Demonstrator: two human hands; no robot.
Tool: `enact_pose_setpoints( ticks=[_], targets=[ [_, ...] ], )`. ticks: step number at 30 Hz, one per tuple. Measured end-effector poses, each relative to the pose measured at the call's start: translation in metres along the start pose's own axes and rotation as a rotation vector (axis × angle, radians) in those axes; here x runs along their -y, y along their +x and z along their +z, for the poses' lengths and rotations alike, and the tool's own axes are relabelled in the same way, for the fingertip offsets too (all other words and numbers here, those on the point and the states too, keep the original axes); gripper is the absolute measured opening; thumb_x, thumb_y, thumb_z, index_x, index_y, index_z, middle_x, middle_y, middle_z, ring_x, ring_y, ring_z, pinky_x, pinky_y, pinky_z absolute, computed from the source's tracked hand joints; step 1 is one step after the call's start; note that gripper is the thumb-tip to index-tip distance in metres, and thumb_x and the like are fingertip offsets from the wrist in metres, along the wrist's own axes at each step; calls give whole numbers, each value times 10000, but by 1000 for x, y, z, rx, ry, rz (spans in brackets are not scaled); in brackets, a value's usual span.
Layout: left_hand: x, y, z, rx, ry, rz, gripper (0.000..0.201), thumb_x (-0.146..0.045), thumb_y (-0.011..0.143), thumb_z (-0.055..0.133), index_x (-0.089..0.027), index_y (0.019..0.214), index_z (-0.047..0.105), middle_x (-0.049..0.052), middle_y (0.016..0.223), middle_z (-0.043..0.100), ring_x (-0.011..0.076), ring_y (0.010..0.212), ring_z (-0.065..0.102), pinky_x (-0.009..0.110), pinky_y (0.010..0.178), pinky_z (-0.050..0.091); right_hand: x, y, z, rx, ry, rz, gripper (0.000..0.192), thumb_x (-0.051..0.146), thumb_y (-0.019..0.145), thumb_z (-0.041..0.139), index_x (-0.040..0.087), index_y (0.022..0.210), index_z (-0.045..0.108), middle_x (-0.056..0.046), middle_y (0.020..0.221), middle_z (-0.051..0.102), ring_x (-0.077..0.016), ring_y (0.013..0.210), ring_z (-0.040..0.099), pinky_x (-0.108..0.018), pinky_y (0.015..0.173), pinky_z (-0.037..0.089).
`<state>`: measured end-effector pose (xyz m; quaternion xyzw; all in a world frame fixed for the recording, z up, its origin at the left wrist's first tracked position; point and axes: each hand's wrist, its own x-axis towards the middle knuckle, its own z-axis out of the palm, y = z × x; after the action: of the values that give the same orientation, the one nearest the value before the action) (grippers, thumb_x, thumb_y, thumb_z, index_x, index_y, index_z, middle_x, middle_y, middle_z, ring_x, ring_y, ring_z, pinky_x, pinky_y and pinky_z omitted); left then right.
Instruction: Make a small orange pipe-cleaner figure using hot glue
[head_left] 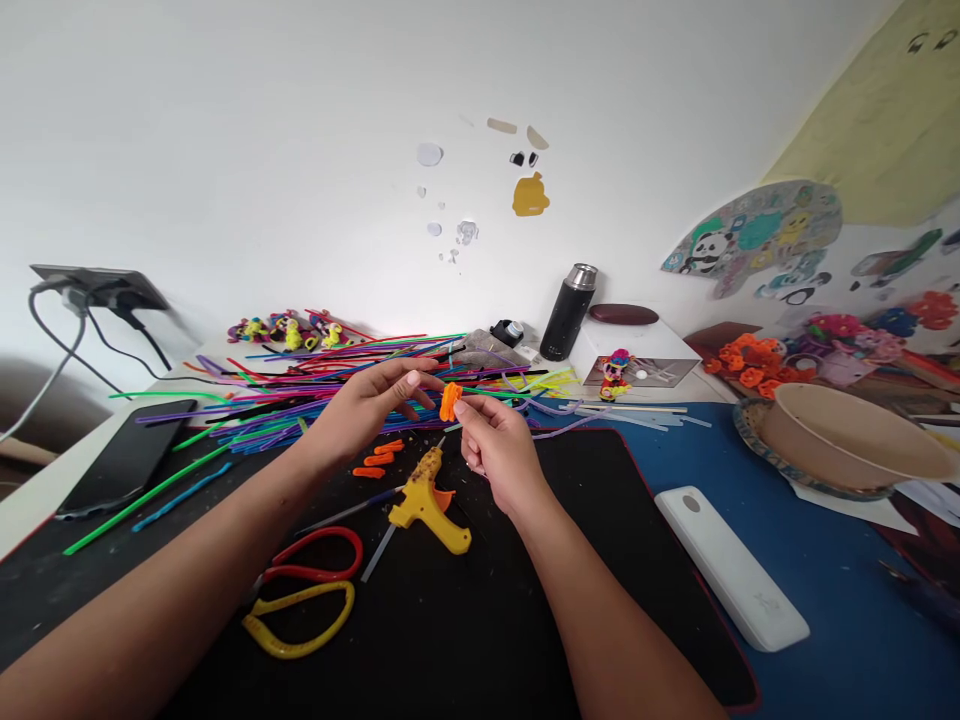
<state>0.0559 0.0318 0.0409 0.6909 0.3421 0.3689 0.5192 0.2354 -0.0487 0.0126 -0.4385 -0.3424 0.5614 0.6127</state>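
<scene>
My right hand [499, 445] pinches a small bundle of folded orange pipe cleaner [451, 401] between thumb and fingers. Close by on the left, my left hand [375, 400] has its fingers stretched out and apart, the tips near the bundle. Whether they touch it I cannot tell. Below the hands, several short folded orange pipe cleaner pieces [379, 459] lie on the black mat [480, 640]. A yellow hot glue gun [424, 505] rests beside them, its nozzle pointing away and a glue stick out of its back. Scissors [300, 590] with red and yellow handles lie partly under my left forearm.
Loose coloured pipe cleaners [300, 400] spread behind the hands. A phone [127, 450] lies left; a white oblong case [731, 565] lies right. Toward the back stand a black flask [568, 315] and a white box [637, 345] with a small figure [616, 375]. A beige bowl [862, 435] sits far right.
</scene>
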Motion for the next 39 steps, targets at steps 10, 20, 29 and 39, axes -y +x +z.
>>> enact_pose_setpoints(
  ticks=[10, 20, 29, 39],
  targets=[
    [10, 1, 5, 43, -109, -27, 517, -648, 932, 712, -160, 1082, 797, 72, 814, 761, 226, 756, 698, 345, 716, 560, -6, -2, 4, 83, -31, 40, 386, 498, 749, 854, 175, 901, 709, 102, 508, 464, -65, 399, 361, -214, 386, 175],
    [0, 15, -20, -406, -365, 135, 38, -141, 739, 670, -178, 748, 667, -36, 577, 517, 110, 505, 479, 235, 501, 345, 1, -1, -1, 30, 50, 34, 415, 516, 731, 902, 196, 880, 682, 116, 501, 420, -60, 390, 337, -204, 381, 156],
    [-22, 13, -94, -807, -554, 191, 138, -88, 785, 574, -209, 811, 511, -49, 601, 571, 108, 528, 492, 231, 533, 375, 9, 6, -12, -77, 195, -29, 480, 485, 674, 955, 220, 789, 572, 140, 493, 355, -48, 402, 288, -185, 387, 171],
    [-10, 6, -43, -65, 63, -67, 423, -598, 859, 772, -188, 838, 669, 62, 737, 767, 174, 530, 666, 285, 518, 482, 1, 4, -7, -48, 152, 15, 462, 507, 703, 939, 217, 811, 595, 136, 493, 362, -53, 399, 296, -194, 387, 173]
  ],
)
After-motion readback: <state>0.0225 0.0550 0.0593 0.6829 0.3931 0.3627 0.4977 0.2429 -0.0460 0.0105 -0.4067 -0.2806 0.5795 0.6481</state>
